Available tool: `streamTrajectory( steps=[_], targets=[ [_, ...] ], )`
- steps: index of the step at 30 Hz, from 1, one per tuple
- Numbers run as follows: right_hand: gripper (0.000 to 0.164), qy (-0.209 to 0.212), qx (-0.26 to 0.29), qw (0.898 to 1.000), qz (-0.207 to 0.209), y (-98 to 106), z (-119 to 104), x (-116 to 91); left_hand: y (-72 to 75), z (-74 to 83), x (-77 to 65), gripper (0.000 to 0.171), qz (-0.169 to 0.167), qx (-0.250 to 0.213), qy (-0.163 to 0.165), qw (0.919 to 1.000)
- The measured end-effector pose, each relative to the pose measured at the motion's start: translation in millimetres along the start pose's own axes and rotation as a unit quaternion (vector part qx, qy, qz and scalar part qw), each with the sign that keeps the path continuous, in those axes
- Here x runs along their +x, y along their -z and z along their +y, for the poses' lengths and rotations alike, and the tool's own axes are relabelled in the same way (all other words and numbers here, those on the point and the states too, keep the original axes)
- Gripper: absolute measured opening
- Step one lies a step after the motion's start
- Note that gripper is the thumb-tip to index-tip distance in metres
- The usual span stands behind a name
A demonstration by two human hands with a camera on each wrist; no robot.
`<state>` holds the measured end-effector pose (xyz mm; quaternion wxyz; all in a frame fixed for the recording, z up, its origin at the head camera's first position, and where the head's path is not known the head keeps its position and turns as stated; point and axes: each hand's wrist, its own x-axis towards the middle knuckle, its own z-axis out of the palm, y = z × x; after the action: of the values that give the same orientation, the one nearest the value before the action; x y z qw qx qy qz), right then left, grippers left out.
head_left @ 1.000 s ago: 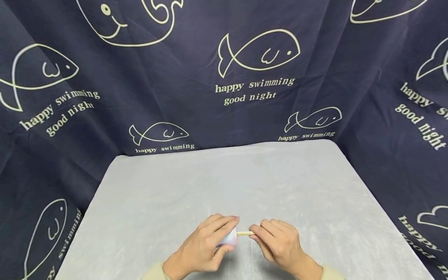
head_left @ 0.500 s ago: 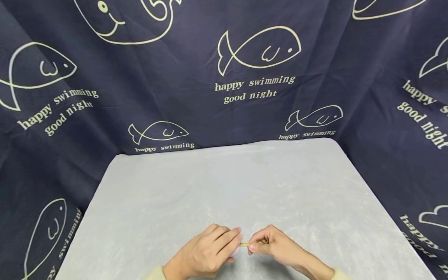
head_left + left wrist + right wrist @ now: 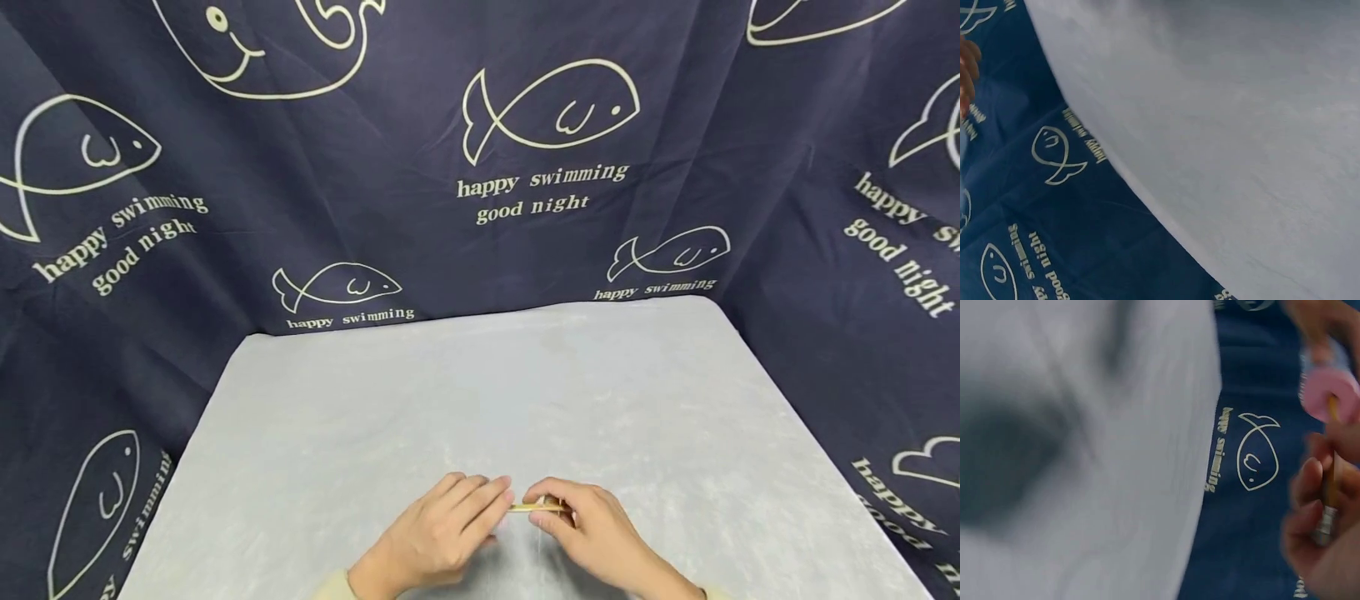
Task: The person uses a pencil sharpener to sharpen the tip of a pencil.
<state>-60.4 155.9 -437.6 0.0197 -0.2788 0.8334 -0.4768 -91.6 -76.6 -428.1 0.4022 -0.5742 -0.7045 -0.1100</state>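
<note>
My left hand (image 3: 438, 529) grips a pencil sharpener, mostly hidden behind its fingers in the head view. The right wrist view shows the sharpener's round pink face (image 3: 1317, 394) and part of a pale blue body. A yellow pencil (image 3: 525, 507) has one end in the hole of that face. Its metal-banded end (image 3: 1326, 525) points away from the sharpener, inside my right hand (image 3: 592, 525). Thumb and fingers of that hand curl round the pencil, just right of the left fingertips. Only some fingers (image 3: 967, 69) show at the edge of the left wrist view.
A pale grey cloth covers the table (image 3: 480, 400) under both hands. Dark blue curtains (image 3: 420, 208) with fish drawings and lettering stand behind it and along both sides.
My right hand has turned about the pencil, back and forth, its fingers shifting along it. The left hand has rolled over the sharpener, hiding more of it, and keeps its grip.
</note>
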Motion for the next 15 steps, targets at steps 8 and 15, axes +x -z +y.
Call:
streamTrajectory(
  steps=[8,15],
  targets=[
    [0.034,0.263,-0.338,0.874,0.230,-9,7,5,7.7,-5.7,0.2,0.040,-0.074,-0.207,0.159,0.9625],
    [0.036,0.333,-0.362,0.828,0.268,-6,0,9,9.4,3.6,1.4,0.040,-0.096,-0.357,0.289,0.8830]
  ],
)
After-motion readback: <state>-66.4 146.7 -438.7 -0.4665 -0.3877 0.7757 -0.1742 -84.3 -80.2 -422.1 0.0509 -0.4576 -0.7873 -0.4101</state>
